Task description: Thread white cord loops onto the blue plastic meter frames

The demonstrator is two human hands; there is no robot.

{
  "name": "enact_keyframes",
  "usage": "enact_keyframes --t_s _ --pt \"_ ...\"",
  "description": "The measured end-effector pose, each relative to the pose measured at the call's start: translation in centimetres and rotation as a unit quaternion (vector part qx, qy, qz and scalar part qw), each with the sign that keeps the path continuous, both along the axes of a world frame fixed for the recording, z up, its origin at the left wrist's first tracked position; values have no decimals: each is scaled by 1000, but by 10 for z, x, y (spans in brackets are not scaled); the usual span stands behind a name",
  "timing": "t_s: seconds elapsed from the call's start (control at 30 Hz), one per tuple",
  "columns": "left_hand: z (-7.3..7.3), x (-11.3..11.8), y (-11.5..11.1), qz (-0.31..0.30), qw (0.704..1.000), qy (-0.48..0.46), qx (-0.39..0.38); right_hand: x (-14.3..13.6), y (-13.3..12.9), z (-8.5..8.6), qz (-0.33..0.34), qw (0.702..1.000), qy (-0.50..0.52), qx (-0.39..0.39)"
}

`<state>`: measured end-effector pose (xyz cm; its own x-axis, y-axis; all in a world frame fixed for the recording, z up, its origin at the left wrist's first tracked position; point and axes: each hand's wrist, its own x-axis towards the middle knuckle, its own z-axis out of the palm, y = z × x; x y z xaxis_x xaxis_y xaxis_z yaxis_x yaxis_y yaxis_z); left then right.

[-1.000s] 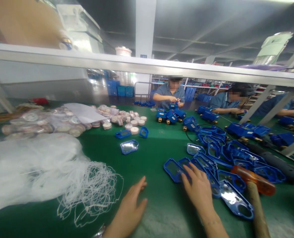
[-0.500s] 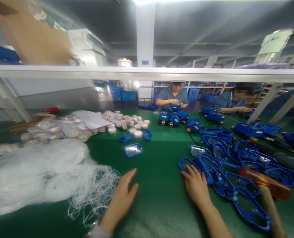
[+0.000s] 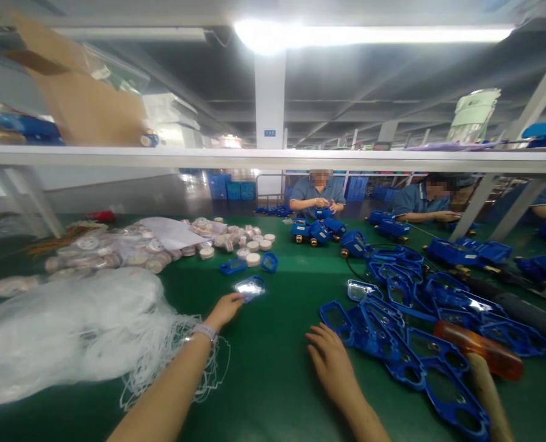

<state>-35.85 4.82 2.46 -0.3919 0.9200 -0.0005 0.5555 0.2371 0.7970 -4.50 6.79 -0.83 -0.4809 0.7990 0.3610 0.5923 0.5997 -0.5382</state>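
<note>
My left hand [image 3: 227, 307] reaches forward over the green table and is closed at the near left corner of a blue-rimmed clear cover [image 3: 250, 288]. My right hand [image 3: 328, 354] lies on the table with its fingers spread and nothing in it, just left of a pile of blue frames [image 3: 378, 329]. Two small blue frames, one of them a small blue ring [image 3: 269, 263], lie beyond the clear cover, beside round white discs [image 3: 253, 259].
White stringy loops [image 3: 203, 368] and a big plastic bag [image 3: 74, 331] lie at the left. A mallet with an orange head [image 3: 479, 348] rests at the right. Blue housings [image 3: 319, 233] stand farther back. A white shelf [image 3: 273, 158] crosses above; people sit beyond.
My left hand has moved forward to the clear cover and its fingers have closed. My right hand has drawn back from the blue frames. The view has tilted up.
</note>
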Motion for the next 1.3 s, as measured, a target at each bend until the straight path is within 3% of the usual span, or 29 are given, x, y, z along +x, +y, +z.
enact_keyframes --t_s 0.23,0.37,0.47,0.67,0.8,0.93,1.1,1.17,1.3 --pt "-9 59 -39 -126 991 24 23 3 1 -2 -8 999 48 -25" --pt "-7 73 -52 -105 992 60 47 -6 -8 -4 16 997 35 -68" --pt "-5 80 -39 -93 989 98 61 -11 -12 -5 32 996 32 -81" --pt "-17 117 5 -143 976 163 37 -12 -12 -7 25 989 99 -103" --pt "-16 133 12 -137 972 187 29 -7 -7 -10 -1 989 114 -92" --pt "-5 131 -7 -182 966 180 24 -4 -4 -9 -21 988 133 -79" --pt "5 113 -40 -214 965 153 -15 -8 -15 1 29 992 94 -84" --pt "7 99 -54 -187 968 164 -21 -10 -21 5 41 993 73 -85" --pt "14 64 -87 -70 970 231 -18 -14 -31 12 48 994 52 -86"
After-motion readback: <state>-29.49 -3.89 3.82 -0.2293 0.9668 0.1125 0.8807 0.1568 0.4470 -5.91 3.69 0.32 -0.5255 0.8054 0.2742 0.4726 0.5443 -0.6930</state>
